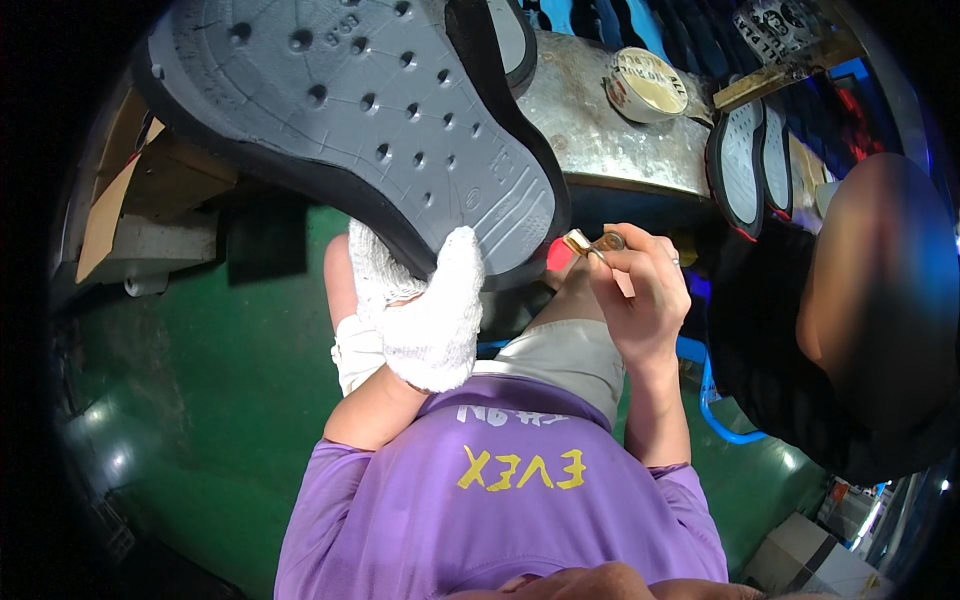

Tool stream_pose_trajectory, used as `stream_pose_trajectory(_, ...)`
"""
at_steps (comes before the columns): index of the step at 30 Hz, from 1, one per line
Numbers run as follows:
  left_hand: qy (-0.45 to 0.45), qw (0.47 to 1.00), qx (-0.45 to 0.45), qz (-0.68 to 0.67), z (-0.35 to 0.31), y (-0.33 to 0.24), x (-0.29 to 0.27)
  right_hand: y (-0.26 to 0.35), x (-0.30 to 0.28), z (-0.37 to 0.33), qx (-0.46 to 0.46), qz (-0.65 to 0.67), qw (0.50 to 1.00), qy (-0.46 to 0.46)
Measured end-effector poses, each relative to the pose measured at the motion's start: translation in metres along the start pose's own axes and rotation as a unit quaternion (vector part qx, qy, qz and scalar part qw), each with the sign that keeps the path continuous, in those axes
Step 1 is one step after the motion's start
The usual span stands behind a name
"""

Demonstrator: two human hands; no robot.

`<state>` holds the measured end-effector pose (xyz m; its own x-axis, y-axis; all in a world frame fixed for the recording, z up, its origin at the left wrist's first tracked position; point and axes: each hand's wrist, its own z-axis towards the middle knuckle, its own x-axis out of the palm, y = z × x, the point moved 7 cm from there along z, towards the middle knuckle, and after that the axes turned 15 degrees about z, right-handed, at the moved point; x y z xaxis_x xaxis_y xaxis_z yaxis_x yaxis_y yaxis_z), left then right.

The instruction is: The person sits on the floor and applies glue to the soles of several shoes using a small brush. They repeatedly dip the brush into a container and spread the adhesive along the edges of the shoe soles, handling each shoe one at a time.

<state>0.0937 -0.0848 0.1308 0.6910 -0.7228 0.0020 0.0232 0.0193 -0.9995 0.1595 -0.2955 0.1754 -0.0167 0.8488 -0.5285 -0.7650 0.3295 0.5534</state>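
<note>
My left hand (430, 325), in a white knitted glove, grips the narrow end of a large grey shoe sole (330, 130) with a black edge. Its thumb presses on the dimpled grey face. The sole is held up close, over my lap and the bench edge. Bare, my right hand (645, 290) pinches a small brass-coloured tool with a pale tip (595, 243) between thumb and fingers. That tip is just right of the sole's end, apart from it. Beside it shows a red piece (559, 255), whose kind I cannot make out.
A worn metal bench (590, 130) bears a white tub (648, 85) with cream-coloured contents. More grey soles (742, 165) stand at its right end. Another person (870, 300) is close on my right. Cardboard boxes (150, 200) stand left; a blue metal frame (715, 405) is near my right side.
</note>
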Motion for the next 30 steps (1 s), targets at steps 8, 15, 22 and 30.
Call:
stream_pose_trajectory(8,0.018,0.993,0.062,0.099,0.004,0.004,-0.006,0.001,0.005,-0.002,-0.023,0.022,0.997,0.072)
stream_pose_trajectory(15,-0.003,0.998,0.040,0.054,0.006,0.007,-0.005,0.011,0.003,-0.009,-0.045,0.055,0.994,0.078)
stream_pose_trajectory(22,0.008,0.999,0.037,0.034,0.010,0.004,-0.006,0.009,-0.009,-0.018,-0.032,0.033,0.997,0.054)
stream_pose_trajectory(30,0.008,1.000,0.000,-0.011,0.003,0.006,-0.004,0.010,-0.006,-0.014,-0.036,0.027,0.998,0.038)
